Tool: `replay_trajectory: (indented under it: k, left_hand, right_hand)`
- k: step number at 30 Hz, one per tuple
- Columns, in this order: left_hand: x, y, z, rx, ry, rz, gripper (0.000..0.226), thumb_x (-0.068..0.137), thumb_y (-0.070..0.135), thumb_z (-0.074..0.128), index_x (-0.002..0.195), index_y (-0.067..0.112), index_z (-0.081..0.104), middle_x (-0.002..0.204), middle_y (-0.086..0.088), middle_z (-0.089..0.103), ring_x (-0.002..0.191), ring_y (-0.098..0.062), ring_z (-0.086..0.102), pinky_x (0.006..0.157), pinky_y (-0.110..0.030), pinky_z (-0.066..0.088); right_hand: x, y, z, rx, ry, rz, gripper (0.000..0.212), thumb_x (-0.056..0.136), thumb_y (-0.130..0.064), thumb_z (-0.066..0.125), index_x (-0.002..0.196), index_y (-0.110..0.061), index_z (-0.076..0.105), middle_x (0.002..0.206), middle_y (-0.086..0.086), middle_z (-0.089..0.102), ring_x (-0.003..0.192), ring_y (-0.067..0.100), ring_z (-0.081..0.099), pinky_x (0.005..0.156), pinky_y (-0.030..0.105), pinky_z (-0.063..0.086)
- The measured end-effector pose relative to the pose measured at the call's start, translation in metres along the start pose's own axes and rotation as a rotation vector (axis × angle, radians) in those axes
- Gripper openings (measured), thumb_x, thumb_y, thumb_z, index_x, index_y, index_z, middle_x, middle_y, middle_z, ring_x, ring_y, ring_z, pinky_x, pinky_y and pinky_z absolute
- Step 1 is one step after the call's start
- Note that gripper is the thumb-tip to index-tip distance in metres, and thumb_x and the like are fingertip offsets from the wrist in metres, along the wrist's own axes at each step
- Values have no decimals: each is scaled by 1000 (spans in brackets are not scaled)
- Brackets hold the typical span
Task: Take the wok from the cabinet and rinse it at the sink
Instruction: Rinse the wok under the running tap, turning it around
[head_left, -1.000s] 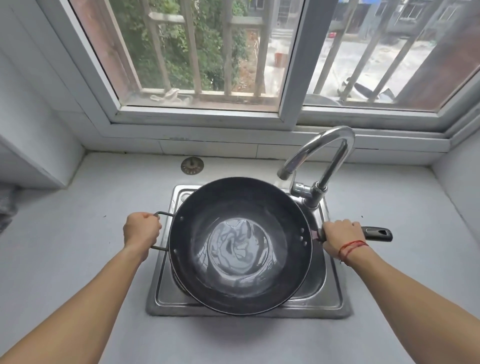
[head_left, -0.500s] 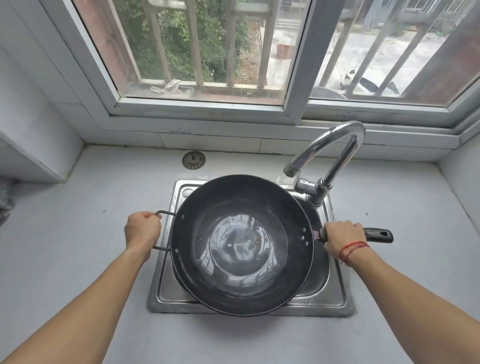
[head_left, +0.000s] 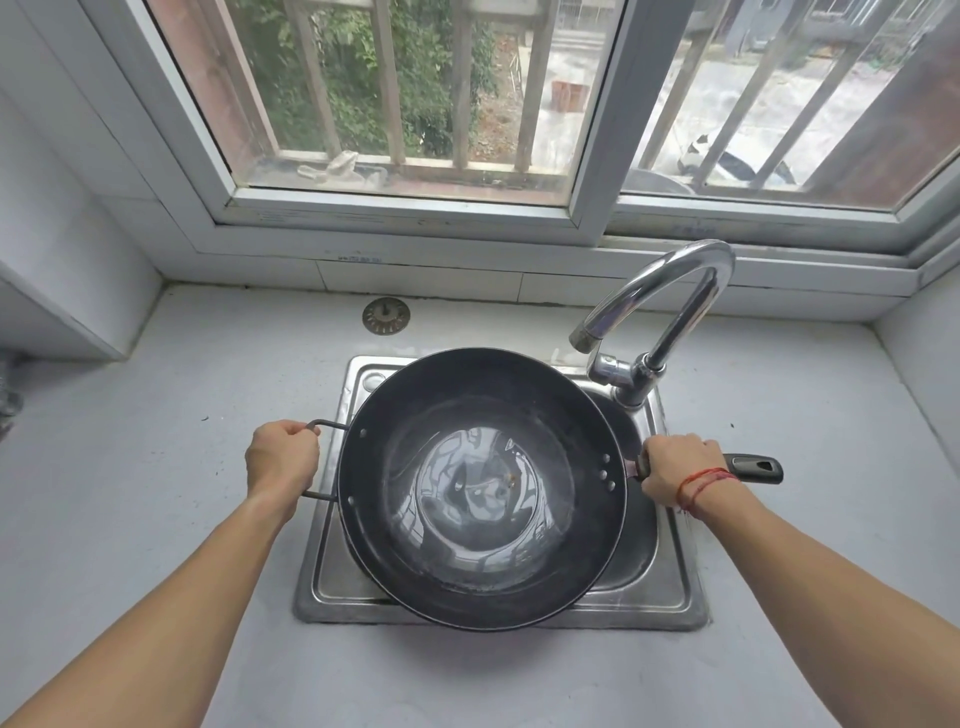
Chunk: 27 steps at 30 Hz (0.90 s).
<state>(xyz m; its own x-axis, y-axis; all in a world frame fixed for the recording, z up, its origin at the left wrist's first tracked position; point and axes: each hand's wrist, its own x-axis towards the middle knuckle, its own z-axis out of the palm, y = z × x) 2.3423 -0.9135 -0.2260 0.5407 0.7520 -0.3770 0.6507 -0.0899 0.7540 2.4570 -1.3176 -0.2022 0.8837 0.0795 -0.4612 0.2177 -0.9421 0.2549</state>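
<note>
Over the sink (head_left: 681, 587) the wok (head_left: 395, 519) is held roughly level between both hands, w/ its long axis running left-right. The wire loop handle (head_left: 328, 425) is gripped by the left hand (head_left: 280, 460) and the black stick handle (head_left: 756, 468) by the right hand (head_left: 675, 467), fingers curled round each. Both hands sit about equally near the bowl. A shallow pool of water (head_left: 483, 493) is seen in the bottom, w/ a small brown speck in it. The tap (head_left: 675, 291) spout ends just beside the far-right rim; no stream is visible. Tipping the water out into the basin is judged the likely next step. The surface (head_left: 156, 467) is pale grey, w/ a drain strainer (head_left: 385, 316) laid near the back wall. A barred window (head_left: 415, 104) is set behind.
</note>
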Motion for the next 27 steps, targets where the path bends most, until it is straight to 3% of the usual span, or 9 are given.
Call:
replay_trajectory:
  k: [5,8,11,14,16,19,22,25,27]
  left_hand:
    - [-3,-3,-1,1,1,0,26,96,6,47,108,2,69,95,-24,66,68,-23,52,56,-26,40]
    - [-6,-2,-1,-12,5,-4,26,96,7,46,106,3,70,92,-21,66,67,-22,51,58,-28,41]
    - [-8,0,-2,-12,6,-2,26,97,7,46,106,2,70,84,-10,61,67,-22,51,57,-27,40]
    - [-9,0,-2,-4,4,9,28,97,7,46,109,2,70,84,-10,61,68,-24,53,57,-26,41]
    - [-9,1,-2,8,5,16,29,96,7,45,111,2,70,89,-17,66,75,-33,60,64,-36,52]
    - [-11,2,-2,27,19,14,30,96,8,45,111,3,70,108,-25,69,86,-40,63,87,-54,55]
    - [-11,1,-1,25,20,15,30,97,8,44,112,2,70,112,-26,68,101,-48,64,91,-56,53]
    - [-12,0,-1,24,20,16,29,99,9,44,113,2,69,111,-26,68,97,-47,64,91,-56,54]
    - [-12,0,-1,23,21,12,29,98,9,44,112,3,70,111,-26,69,104,-48,63,92,-56,53]
  right_hand:
    - [1,-15,-18,248,-14,-85,27,77,-27,57,103,-24,63,100,4,67,97,26,62,84,34,53]
    - [4,-28,-31,468,146,-65,25,80,-15,56,102,-14,66,90,7,63,94,31,63,80,33,52]
    - [14,-40,-48,675,371,-27,33,89,-13,48,118,-9,64,105,16,68,101,37,61,88,39,49]
    - [30,-48,-66,764,466,-21,21,95,-14,45,104,0,58,95,21,63,95,40,59,75,40,45]
    - [39,-52,-76,777,456,4,15,96,-15,43,95,-2,50,88,19,56,88,39,55,69,36,36]
    - [50,-55,-84,792,374,56,24,96,-16,41,111,0,51,103,25,60,88,35,49,75,37,38]
    - [58,-57,-85,790,312,88,27,96,-14,40,117,0,50,111,26,60,86,35,46,80,39,41]
    - [65,-58,-84,777,290,93,29,95,-12,40,120,-1,51,112,27,60,84,33,44,81,38,42]
    - [70,-58,-82,754,281,88,30,95,-11,41,121,-1,51,111,26,61,84,34,45,80,39,43]
